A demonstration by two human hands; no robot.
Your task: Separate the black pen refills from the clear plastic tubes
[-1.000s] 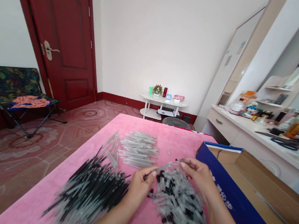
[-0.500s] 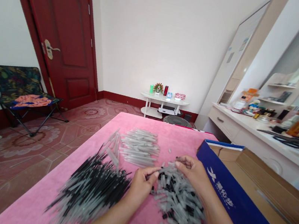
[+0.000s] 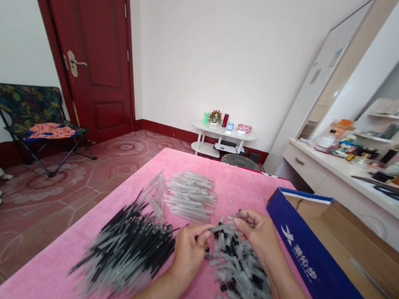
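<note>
- The left hand [image 3: 189, 246] pinches 1 end of a slim clear plastic tube [image 3: 220, 226] between thumb and forefinger, with the other fingers curled in.
- The right hand [image 3: 260, 234] has its fingertips pressed together on the tube's far end, at 2 o'clock from the left hand. The 2 hands are close, joined only by the tube.
- The tube is held just above a heap of short clear and black plastic pieces [image 3: 240, 277]. This heap lies under the right hand and runs toward 5 o'clock beside the right forearm.
- At 9 o'clock from the left hand lies a broad heap of long thin black refills in clear sleeves [image 3: 126, 254]. It is fanned out, with its near edge just beside the left wrist.
- At 12 o'clock from the left hand lies a neat stack of clear plastic barrels [image 3: 190, 201], mostly crosswise. A few loose clear barrels [image 3: 154, 195] lie slanted on its 9 o'clock side.
- All 3 heaps rest on the pink cloth-covered worktop [image 3: 246, 187].
- At 3 o'clock from the right hand stands a blue cardboard box with white print [image 3: 314, 284]. It is open at the top with its brown inside showing, and its wall is near the right forearm.
</note>
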